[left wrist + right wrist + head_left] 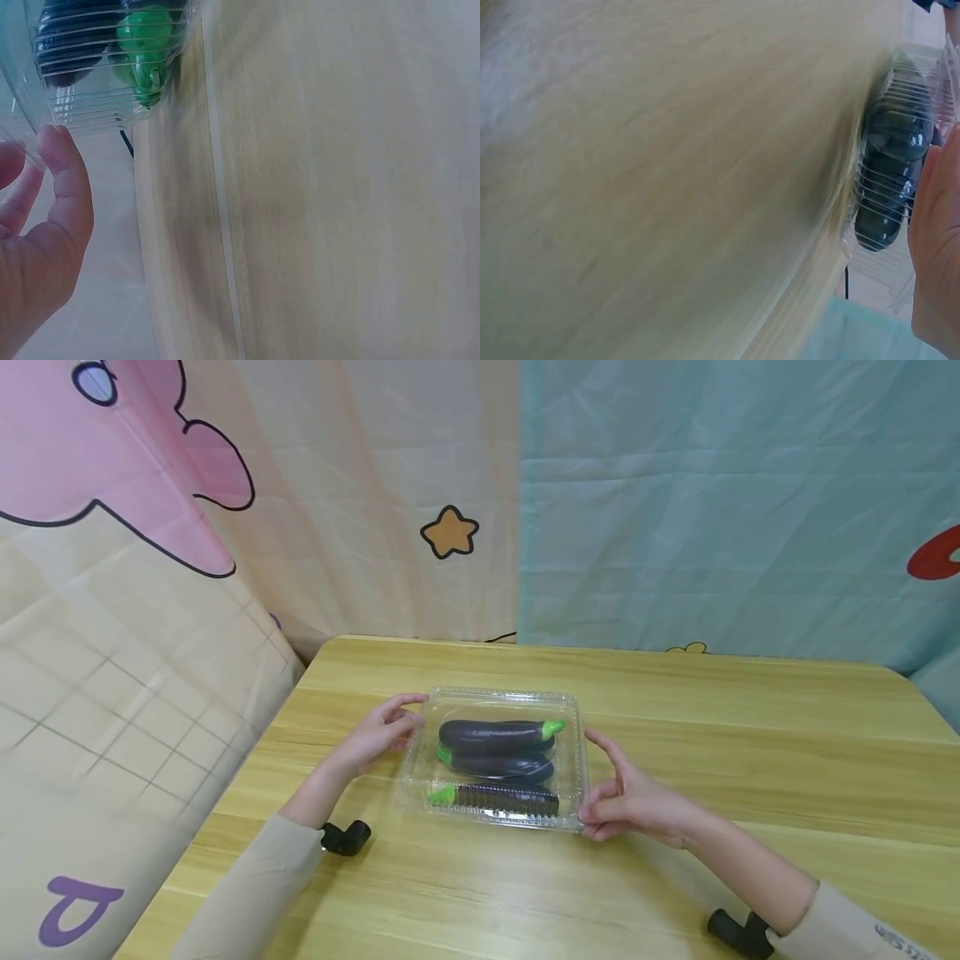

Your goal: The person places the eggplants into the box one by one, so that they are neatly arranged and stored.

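Observation:
A clear plastic clamshell box [502, 696] is held by both hands over the wooden table, its lid down. Several dark purple eggplants with green stem ends lie inside, among them a top eggplant [487, 732] and a front one [506, 799]. My left hand [382, 732] pinches the box's left rim between thumb and fingers. At the right rim, near the front corner, my right hand [626, 797] grips with the thumb, its index finger stretched along the side. The left wrist view shows a green stem end [146, 52] through the ribbed wall. Some fingertips are hidden behind the box.
The wooden table [750, 735] reaches back to a printed curtain [675, 527] and ends at the left beside a pale draped cloth [112, 693]. Black wrist mounts [347, 837] sit on both forearms, close above the table.

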The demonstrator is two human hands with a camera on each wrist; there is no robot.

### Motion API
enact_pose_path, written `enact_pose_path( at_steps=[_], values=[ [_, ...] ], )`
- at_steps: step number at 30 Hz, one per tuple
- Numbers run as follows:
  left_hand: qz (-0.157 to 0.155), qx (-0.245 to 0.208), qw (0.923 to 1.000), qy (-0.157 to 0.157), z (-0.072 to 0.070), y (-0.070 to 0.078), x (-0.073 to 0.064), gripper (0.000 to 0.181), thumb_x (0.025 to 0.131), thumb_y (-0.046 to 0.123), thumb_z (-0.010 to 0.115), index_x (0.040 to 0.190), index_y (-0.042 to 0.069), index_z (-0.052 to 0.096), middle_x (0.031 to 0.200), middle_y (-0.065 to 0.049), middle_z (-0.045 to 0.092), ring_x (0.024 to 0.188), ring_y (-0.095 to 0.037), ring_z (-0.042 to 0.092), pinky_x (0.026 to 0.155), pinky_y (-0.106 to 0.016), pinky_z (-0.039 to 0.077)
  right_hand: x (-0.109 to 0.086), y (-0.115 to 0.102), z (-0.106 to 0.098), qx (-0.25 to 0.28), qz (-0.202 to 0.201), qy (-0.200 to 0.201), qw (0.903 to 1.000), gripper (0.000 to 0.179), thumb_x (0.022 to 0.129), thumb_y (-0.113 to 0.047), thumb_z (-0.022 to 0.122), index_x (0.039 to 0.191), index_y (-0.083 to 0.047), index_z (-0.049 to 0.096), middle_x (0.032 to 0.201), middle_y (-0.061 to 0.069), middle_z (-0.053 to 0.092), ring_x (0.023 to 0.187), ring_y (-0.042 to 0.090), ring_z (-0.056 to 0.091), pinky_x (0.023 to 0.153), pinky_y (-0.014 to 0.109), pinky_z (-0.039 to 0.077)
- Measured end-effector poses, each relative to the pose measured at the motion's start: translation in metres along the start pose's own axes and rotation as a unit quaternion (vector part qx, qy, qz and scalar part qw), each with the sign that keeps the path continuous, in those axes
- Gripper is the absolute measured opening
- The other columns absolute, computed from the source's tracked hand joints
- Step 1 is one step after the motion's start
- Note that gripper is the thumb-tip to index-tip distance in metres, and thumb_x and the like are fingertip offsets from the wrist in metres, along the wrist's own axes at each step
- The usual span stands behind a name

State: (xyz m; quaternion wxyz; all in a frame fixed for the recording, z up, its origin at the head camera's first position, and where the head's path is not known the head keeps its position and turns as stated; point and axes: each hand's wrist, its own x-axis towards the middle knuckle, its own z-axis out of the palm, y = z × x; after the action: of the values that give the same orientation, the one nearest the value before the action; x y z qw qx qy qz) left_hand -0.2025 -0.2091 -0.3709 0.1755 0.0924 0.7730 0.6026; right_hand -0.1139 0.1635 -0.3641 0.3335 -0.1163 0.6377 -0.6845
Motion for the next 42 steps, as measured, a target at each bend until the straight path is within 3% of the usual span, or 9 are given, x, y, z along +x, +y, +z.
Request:
enact_pose_path(
  at_steps=[8,14,19,32,42],
  values=[
    [0.007,0.049,0.9982,-0.033,-0.005,-0.001,-0.021,0.052,0.097,0.018,0.051,0.145,0.009,0.031,0.113,-0.018,0.046,0.092,-0.020,0.053,0.083,-0.039,0.048,0.000,0.001,0.000,-0.004,-0.002,0.003,1.0000,0.104,0.084,0.006,0.060,0.146,-0.026,-0.018,0.086,0.020,0.065,0.074,0.027,0.066,0.068,0.037,0.055],
    [-0.012,0.027,0.9951,-0.095,-0.007,-0.005,-0.047,0.064,0.093,0.012,0.056,0.147,0.009,0.022,0.108,-0.015,0.050,0.082,-0.019,0.058,0.076,-0.036,0.051,-0.002,0.001,0.000,-0.008,-0.002,0.003,1.0000,0.103,0.086,0.004,0.061,0.146,-0.026,-0.017,0.088,0.021,0.064,0.074,0.026,0.066,0.069,0.037,0.055],
    [-0.014,0.000,0.9902,-0.139,-0.005,-0.005,-0.061,0.075,0.090,0.007,0.060,0.149,0.011,0.014,0.103,-0.012,0.048,0.080,-0.018,0.060,0.078,-0.037,0.052,-0.003,0.002,0.000,-0.007,-0.002,0.003,1.0000,0.103,0.086,0.003,0.061,0.146,-0.026,-0.018,0.089,0.022,0.065,0.075,0.026,0.066,0.069,0.038,0.055],
    [-0.010,-0.039,0.9846,-0.170,-0.001,-0.008,-0.066,0.087,0.086,-0.001,0.062,0.149,0.012,0.003,0.080,-0.004,0.055,0.075,-0.017,0.060,0.073,-0.033,0.052,0.000,0.002,0.002,-0.013,-0.002,-0.001,0.9999,0.101,0.085,0.004,0.061,0.147,-0.023,-0.014,0.085,0.019,0.063,0.074,0.025,0.065,0.069,0.037,0.055],
    [-0.021,-0.064,0.9837,-0.167,0.000,-0.007,-0.066,0.094,0.083,-0.001,0.066,0.149,0.014,0.001,0.080,-0.005,0.063,0.076,-0.021,0.063,0.073,-0.034,0.053,0.001,0.001,0.002,-0.007,0.009,-0.003,0.9999,0.102,0.085,0.004,0.061,0.147,-0.025,-0.014,0.084,0.018,0.064,0.073,0.025,0.066,0.068,0.037,0.055]
  ],
)
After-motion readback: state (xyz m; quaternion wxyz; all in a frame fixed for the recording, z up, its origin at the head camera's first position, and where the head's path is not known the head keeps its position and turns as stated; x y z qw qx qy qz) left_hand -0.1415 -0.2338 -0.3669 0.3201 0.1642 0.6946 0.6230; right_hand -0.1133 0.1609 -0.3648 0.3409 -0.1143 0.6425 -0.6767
